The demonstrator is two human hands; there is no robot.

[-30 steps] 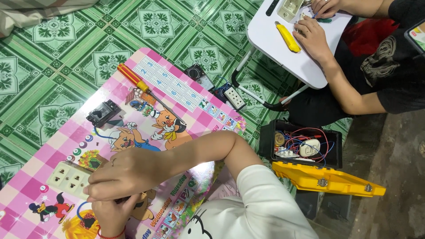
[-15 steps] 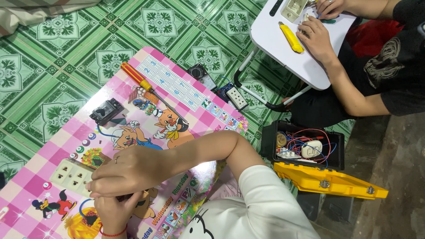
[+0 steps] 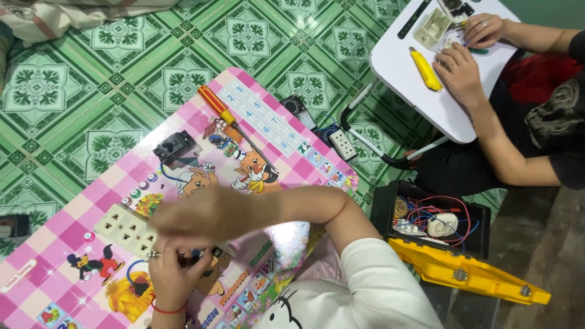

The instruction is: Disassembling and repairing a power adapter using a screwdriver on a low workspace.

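While the left hand [image 3: 173, 274] is pinching a small dark part [image 3: 198, 254], the blurry right hand [image 3: 201, 213] is hovering, grip unclear; nearby, a black toolbox [image 3: 381, 210] is holding wires [image 3: 426, 216].

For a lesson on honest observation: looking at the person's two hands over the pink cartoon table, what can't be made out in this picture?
- Head view: right hand is motion-blurred; its fingers are unclear.
- Small dark part at the left hand: mostly covered by both hands, too small to identify.
- Beige socket plate: near end hidden under the right hand.
- Toolbox: contents a tangle of wires, too small to sort out.
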